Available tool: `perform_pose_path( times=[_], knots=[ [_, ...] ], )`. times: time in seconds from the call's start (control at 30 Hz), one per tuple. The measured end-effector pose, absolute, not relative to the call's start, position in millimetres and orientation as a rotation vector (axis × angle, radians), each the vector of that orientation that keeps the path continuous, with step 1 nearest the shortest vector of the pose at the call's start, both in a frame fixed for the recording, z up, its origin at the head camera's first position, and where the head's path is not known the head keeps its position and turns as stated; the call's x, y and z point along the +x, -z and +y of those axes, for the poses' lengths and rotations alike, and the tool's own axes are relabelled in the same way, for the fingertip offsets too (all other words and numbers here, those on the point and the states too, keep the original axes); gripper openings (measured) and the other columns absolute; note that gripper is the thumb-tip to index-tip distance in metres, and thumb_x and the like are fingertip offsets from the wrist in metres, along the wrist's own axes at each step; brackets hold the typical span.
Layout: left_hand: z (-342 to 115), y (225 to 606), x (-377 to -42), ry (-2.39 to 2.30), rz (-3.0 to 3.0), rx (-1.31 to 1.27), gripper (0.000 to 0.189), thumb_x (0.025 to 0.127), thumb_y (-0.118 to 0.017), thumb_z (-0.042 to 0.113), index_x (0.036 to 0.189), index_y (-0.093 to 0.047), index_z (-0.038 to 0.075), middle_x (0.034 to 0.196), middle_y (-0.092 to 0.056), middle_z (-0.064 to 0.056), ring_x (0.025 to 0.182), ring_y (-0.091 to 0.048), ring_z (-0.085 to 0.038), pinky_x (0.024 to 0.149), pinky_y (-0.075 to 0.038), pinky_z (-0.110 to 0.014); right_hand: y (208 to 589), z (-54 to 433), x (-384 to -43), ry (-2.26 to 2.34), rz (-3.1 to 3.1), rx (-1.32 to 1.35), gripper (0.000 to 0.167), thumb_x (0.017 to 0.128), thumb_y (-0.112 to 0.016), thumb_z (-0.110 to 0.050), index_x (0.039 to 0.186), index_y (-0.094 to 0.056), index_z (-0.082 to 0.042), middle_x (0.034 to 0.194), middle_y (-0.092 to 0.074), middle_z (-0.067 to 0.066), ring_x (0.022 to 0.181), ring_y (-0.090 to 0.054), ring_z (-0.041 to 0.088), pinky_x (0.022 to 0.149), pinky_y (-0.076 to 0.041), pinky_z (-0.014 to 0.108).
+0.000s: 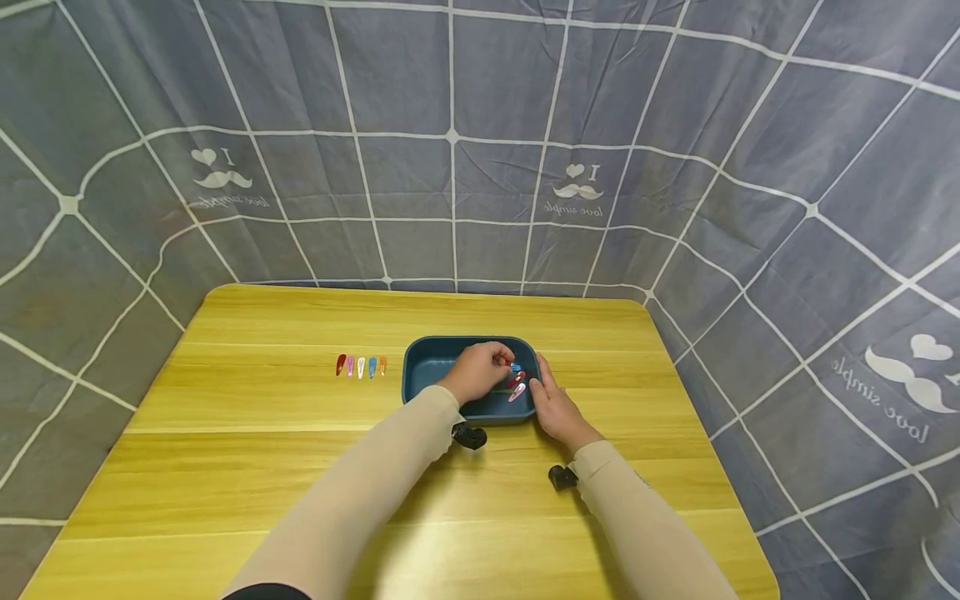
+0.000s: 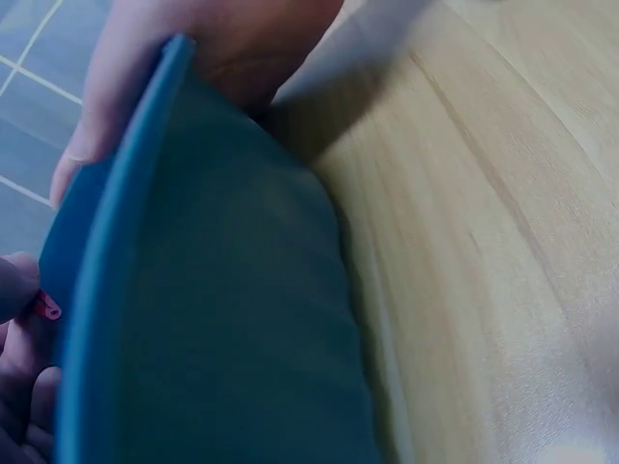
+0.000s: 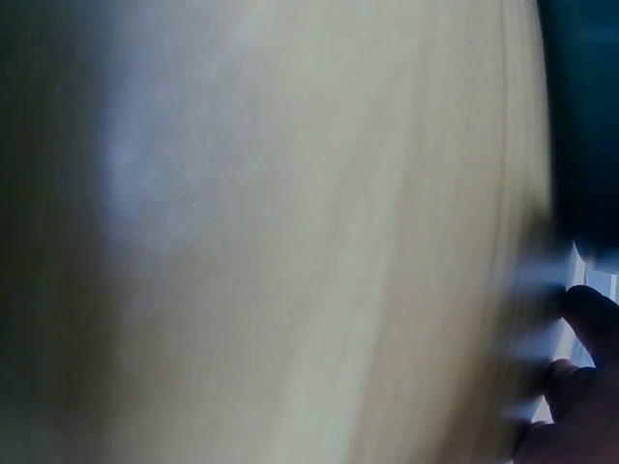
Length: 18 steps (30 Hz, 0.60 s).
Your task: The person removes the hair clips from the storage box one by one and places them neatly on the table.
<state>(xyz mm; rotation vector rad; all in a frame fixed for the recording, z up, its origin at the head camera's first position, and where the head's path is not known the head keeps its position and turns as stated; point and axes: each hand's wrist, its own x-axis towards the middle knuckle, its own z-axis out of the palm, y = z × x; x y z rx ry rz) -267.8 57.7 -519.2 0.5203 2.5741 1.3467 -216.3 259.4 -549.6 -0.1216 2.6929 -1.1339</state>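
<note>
A dark blue tray (image 1: 431, 412) sits on the table with a few snap hair clips at its right end. Among them are a blue clip (image 1: 515, 367), a red clip (image 1: 517, 379) and a pink clip (image 1: 517, 392). My left hand (image 1: 478, 371) reaches into the tray, and its thumb and fingers pinch a small red hair clip (image 2: 46, 306), mostly hidden by the fingertips. At the tray's right wall, my right hand (image 1: 557, 407) grips the rim, thumb over the edge and fingers along the outside.
Left of the tray, several hair clips stand in a row on the wooden table (image 1: 247, 392), from a dark red clip (image 1: 341, 364) to an orange clip (image 1: 383, 365). A grey checked curtain (image 1: 495, 183) encloses the table's back and sides.
</note>
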Motion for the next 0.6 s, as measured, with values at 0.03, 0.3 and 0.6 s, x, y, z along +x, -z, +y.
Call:
perform_pose_path(
  times=[0.03, 0.3, 0.6],
  knots=[
    [57.0, 518.3, -267.7, -1.344, 2.577, 0.525, 0.023, 0.102, -0.069, 0.012, 0.123, -0.073, 0.005, 0.101, -0.068, -0.003, 0.089, -0.061, -0.019, 0.084, -0.055, -0.034, 549.5, 259.4, -215.9, 1.133, 2.69, -0.12, 0.063, 0.116, -0.026, -0.041, 0.171, -0.002, -0.025, 0.171, -0.031, 0.017, 0.153, -0.036, 0.049, 0.13, -0.006, 0.064],
    [50.4, 511.5, -267.8, -1.344, 2.587, 0.555, 0.027, 0.103, -0.068, 0.012, 0.128, -0.072, 0.004, 0.109, -0.07, -0.005, 0.095, -0.061, -0.021, 0.091, -0.056, -0.038, 549.3, 259.4, -215.2, 1.137, 2.686, -0.116, 0.063, 0.116, -0.025, -0.042, 0.171, -0.001, -0.025, 0.171, -0.031, 0.017, 0.153, -0.037, 0.047, 0.131, -0.005, 0.064],
    [47.5, 509.8, -265.9, -1.32, 2.599, 0.541, 0.026, 0.104, -0.067, 0.014, 0.128, -0.072, 0.005, 0.109, -0.07, -0.004, 0.096, -0.061, -0.02, 0.092, -0.056, -0.037, 548.9, 259.2, -214.2, 1.136, 2.713, -0.149, 0.061, 0.116, -0.027, -0.038, 0.17, -0.019, -0.01, 0.169, -0.034, 0.02, 0.157, -0.032, 0.042, 0.131, -0.008, 0.064]
  ],
)
